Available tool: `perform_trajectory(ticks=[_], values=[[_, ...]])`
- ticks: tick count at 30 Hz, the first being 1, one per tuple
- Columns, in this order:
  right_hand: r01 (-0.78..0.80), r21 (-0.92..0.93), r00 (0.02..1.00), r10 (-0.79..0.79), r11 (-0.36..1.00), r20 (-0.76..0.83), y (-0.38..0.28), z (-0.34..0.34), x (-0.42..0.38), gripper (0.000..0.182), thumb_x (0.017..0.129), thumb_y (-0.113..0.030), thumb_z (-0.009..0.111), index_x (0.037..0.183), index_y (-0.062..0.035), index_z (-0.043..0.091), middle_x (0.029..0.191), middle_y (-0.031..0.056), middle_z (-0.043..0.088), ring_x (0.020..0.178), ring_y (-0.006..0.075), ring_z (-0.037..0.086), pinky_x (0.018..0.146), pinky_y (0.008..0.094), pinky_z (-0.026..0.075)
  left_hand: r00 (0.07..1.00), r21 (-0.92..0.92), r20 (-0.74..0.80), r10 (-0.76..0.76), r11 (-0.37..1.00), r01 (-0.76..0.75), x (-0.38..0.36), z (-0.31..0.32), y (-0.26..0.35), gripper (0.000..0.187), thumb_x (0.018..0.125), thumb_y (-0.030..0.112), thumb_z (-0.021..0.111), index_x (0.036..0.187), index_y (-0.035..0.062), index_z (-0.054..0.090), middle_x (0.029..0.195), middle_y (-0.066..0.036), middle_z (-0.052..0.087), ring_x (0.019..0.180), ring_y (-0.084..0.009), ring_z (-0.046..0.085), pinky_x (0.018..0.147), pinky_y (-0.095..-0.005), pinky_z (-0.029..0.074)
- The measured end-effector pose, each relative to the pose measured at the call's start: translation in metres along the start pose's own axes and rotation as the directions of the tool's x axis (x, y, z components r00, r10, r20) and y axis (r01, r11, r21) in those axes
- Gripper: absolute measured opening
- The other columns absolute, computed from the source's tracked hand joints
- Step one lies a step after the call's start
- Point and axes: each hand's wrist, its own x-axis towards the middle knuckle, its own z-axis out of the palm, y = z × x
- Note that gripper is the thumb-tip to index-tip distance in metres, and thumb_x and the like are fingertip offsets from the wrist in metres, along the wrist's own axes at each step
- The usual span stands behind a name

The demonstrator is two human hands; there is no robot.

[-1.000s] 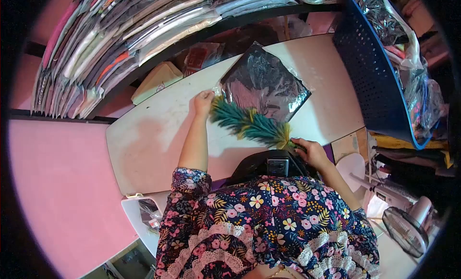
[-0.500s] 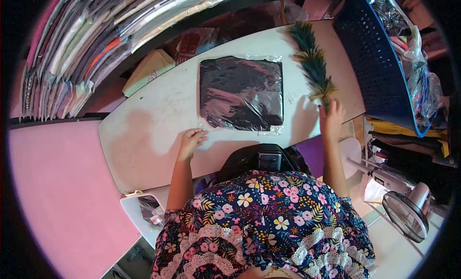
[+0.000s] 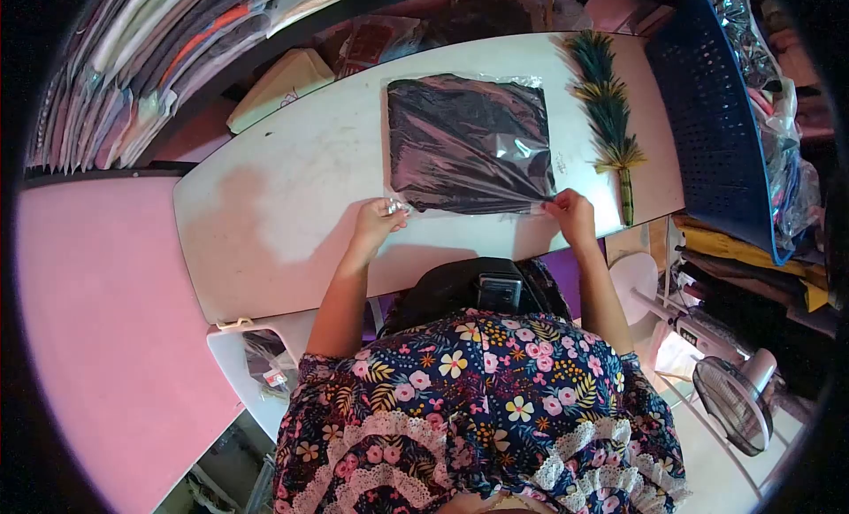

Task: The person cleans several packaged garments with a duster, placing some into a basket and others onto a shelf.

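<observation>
A folded dark garment in a clear plastic bag (image 3: 469, 142) lies flat on the white table (image 3: 292, 160). My left hand (image 3: 382, 222) pinches the bag's near left corner. At the near right corner, my right hand (image 3: 573, 215) is closed on the plastic, and creases run from there across the bag. To the right, apart from both hands, lies a dark green feather duster (image 3: 606, 98) with yellowish bands and its handle toward me.
A blue perforated basket (image 3: 712, 107) with plastic-wrapped items stands at the right. Bagged garments (image 3: 168, 63) hang at the upper left. A pink surface (image 3: 97, 319) adjoins the table, and a small fan (image 3: 732, 403) is at the lower right.
My right hand has let go of the feather duster and moved left to the bag's near right corner. My left hand has taken hold of the near left corner.
</observation>
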Motion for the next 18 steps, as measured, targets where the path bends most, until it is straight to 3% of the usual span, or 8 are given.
perform_trajectory(ticks=[3,7,9,10,15,16,17,18], values=[[-0.039,-0.082,0.998,0.035,0.996,-0.047,-0.005,-0.002,0.006,0.024,0.070,-0.022,0.076,0.076,-0.0016,0.064,0.070,0.0143,0.065,0.064,0.0285,0.063,0.060,0.0365,0.048,1.000,-0.071,0.015,0.024,0.997,-0.023,-0.006,0.010,-0.004,0.017,0.083,0.007,0.065,0.098,0.0015,0.058,0.087,-0.007,0.066,0.070,-0.0110,0.062,0.059,-0.0212,0.048],[-0.004,-0.088,0.995,-0.004,0.996,-0.099,-0.024,-0.008,0.000,0.053,0.065,-0.014,0.077,0.113,-0.0081,0.054,0.091,0.0137,0.064,0.084,0.0310,0.061,0.072,0.0381,0.048,0.999,-0.049,0.038,-0.034,0.998,0.035,-0.018,0.005,-0.004,0.019,0.083,0.006,0.065,0.099,0.0008,0.057,0.085,-0.008,0.065,0.069,-0.0118,0.062,0.060,-0.0219,0.049],[0.239,-0.331,0.894,-0.340,0.913,-0.292,-0.041,-0.001,-0.010,0.072,0.065,-0.008,0.074,0.129,-0.0139,0.042,0.114,0.0158,0.055,0.104,0.0341,0.053,0.083,0.0415,0.045,0.991,-0.084,0.058,-0.122,0.988,0.126,-0.024,0.007,-0.008,0.023,0.081,0.005,0.065,0.102,0.0005,0.056,0.085,-0.009,0.065,0.070,-0.0124,0.062,0.060,-0.0227,0.050],[0.348,-0.236,0.861,-0.409,0.907,-0.303,-0.046,0.008,-0.013,0.072,0.068,-0.006,0.071,0.132,-0.0165,0.042,0.129,0.0176,0.043,0.114,0.0377,0.044,0.090,0.0461,0.040,0.991,-0.081,0.060,-0.117,0.989,0.121,-0.024,0.010,-0.015,0.023,0.081,0.005,0.065,0.102,0.0005,0.056,0.085,-0.009,0.065,0.070,-0.0124,0.062,0.060,-0.0227,0.050],[0.409,-0.471,0.861,-0.502,0.781,-0.085,-0.046,0.035,-0.020,0.060,0.072,-0.009,0.066,0.128,-0.0186,0.048,0.130,0.0152,0.043,0.118,0.0358,0.041,0.095,0.0501,0.034,0.972,0.056,0.232,0.037,0.997,-0.052,-0.031,0.017,-0.037,0.012,0.080,0.010,0.067,0.083,0.0016,0.059,0.079,-0.009,0.067,0.064,-0.0156,0.062,0.058,-0.0281,0.049],[0.404,-0.339,0.872,-0.470,0.850,-0.140,-0.044,0.029,-0.012,0.057,0.072,-0.009,0.065,0.127,-0.0185,0.049,0.130,0.0145,0.043,0.120,0.0360,0.039,0.095,0.0499,0.034,0.971,0.495,0.234,0.041,0.855,-0.156,-0.043,0.012,-0.004,0.014,0.079,0.016,0.067,0.081,0.0026,0.062,0.075,-0.009,0.067,0.059,-0.0213,0.062,0.057,-0.0326,0.049],[0.395,-0.196,0.884,-0.429,0.898,-0.185,-0.044,0.024,-0.005,0.055,0.073,-0.009,0.064,0.125,-0.0184,0.051,0.130,0.0138,0.044,0.121,0.0363,0.038,0.095,0.0496,0.033,0.971,0.494,0.232,0.055,0.853,-0.167,-0.049,0.013,0.021,0.014,0.079,0.016,0.067,0.081,0.0026,0.062,0.075,-0.009,0.067,0.059,-0.0213,0.062,0.057,-0.0326,0.049],[0.362,-0.225,0.876,-0.413,0.905,-0.249,-0.056,0.015,-0.001,0.051,0.075,-0.013,0.065,0.124,-0.0183,0.052,0.130,0.0130,0.045,0.122,0.0367,0.037,0.095,0.0496,0.033,0.993,0.653,0.005,0.118,0.752,-0.092,-0.053,0.014,0.042,0.020,0.081,0.018,0.066,0.091,0.0023,0.061,0.083,-0.010,0.067,0.068,-0.0231,0.063,0.063,-0.0334,0.049]])
